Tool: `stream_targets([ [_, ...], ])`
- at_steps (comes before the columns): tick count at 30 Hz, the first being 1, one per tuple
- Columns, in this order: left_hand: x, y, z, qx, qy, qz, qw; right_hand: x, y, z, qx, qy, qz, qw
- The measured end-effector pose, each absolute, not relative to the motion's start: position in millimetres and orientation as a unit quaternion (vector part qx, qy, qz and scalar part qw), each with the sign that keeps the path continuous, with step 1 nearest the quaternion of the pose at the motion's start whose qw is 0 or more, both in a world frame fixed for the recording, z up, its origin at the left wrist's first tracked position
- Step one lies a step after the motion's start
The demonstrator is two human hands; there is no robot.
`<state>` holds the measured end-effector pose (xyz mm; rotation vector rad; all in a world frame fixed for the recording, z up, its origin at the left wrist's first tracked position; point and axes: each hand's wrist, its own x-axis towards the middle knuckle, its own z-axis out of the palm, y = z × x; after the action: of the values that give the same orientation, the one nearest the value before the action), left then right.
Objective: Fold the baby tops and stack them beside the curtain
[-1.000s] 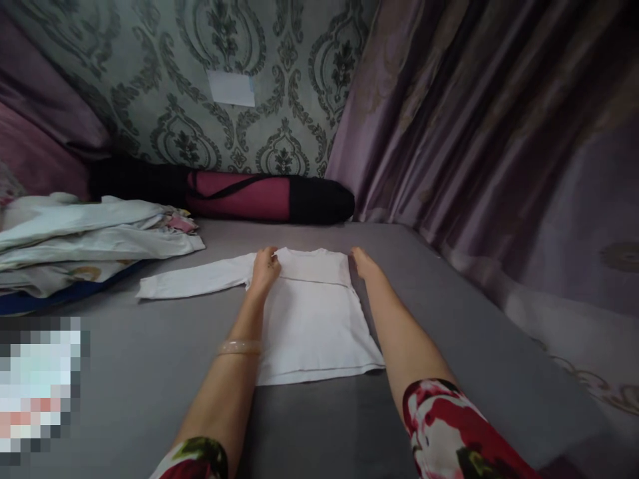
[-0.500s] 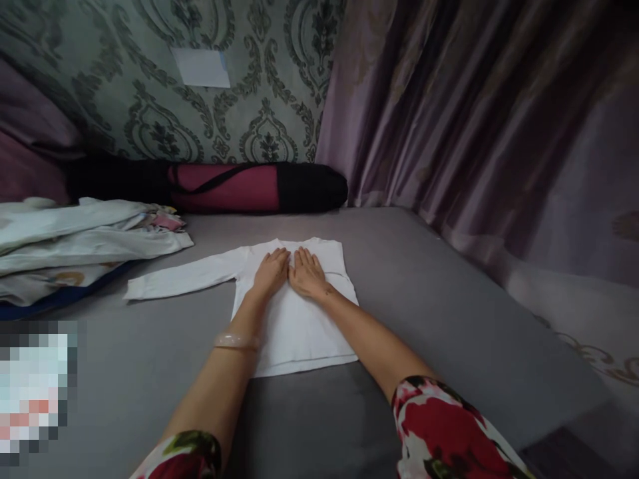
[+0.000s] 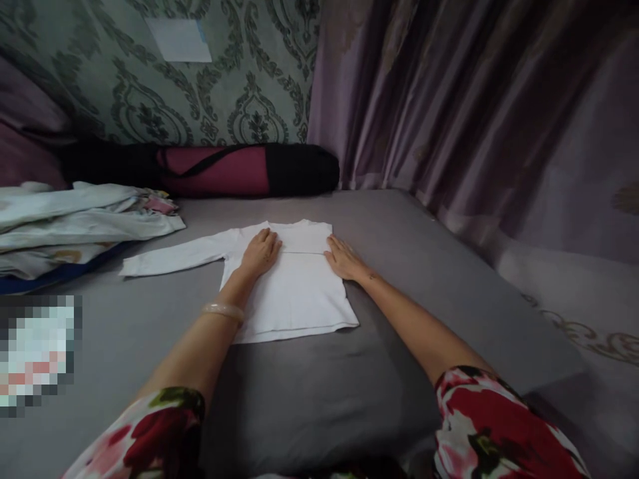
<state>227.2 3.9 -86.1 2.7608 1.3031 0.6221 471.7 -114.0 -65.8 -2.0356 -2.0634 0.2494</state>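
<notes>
A white long-sleeved shirt (image 3: 294, 293) lies flat on the grey bed surface. One sleeve stretches out to the left, while the other is folded across the upper chest. My left hand (image 3: 261, 253) rests flat on the shirt's upper left part, fingers extended. At the shirt's upper right edge, my right hand (image 3: 344, 258) lies with its fingers stretched out, touching the folded side. Neither hand grips the cloth.
A pile of light-coloured clothes (image 3: 90, 213) lies at the left. Behind it, a long black and magenta bag (image 3: 224, 171) runs along the patterned wall. Purple curtains (image 3: 379, 100) hang at the right. A pixelated patch (image 3: 37, 352) covers something at lower left.
My right hand has slid from the shirt's middle to its right edge. The left hand stays on the upper left part. The view has tilted slightly down and shifted right.
</notes>
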Motion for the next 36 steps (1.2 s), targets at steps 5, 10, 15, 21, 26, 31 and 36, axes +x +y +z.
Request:
stream_targets([
  [5,225.8,-9.9,-70.3,0.882,0.431,0.189,-0.001,477.1,-168.1,-48.3,-0.703,-0.689,0.086,0.152],
  [10,233.7,-47.7,-52.1,0.921,0.36,0.139,0.045,453.5,-228.1,-32.5,-0.758,-0.636,0.075,0.124],
  [15,254.9,-101.5,-49.0,0.962,0.191,0.121,0.155,434.9,-252.7,-31.6,-0.766,-0.624,0.097,0.12],
  [21,265.6,-138.3,-57.8,0.958,0.165,0.153,0.177,436.6,-252.5,-36.8,-0.756,-0.621,0.14,0.149],
  [26,269.0,-155.7,-66.5,0.967,0.191,0.099,0.133,442.0,-255.5,-29.4,-0.75,-0.604,0.207,0.174],
  [31,271.7,-179.4,-57.3,0.979,0.162,0.04,0.117,458.0,-252.0,-22.4,-0.726,-0.625,0.246,0.147],
  [36,278.0,-203.8,-53.5,0.984,0.133,0.041,0.114,479.8,-195.6,-18.6,-0.734,-0.622,0.203,0.182],
])
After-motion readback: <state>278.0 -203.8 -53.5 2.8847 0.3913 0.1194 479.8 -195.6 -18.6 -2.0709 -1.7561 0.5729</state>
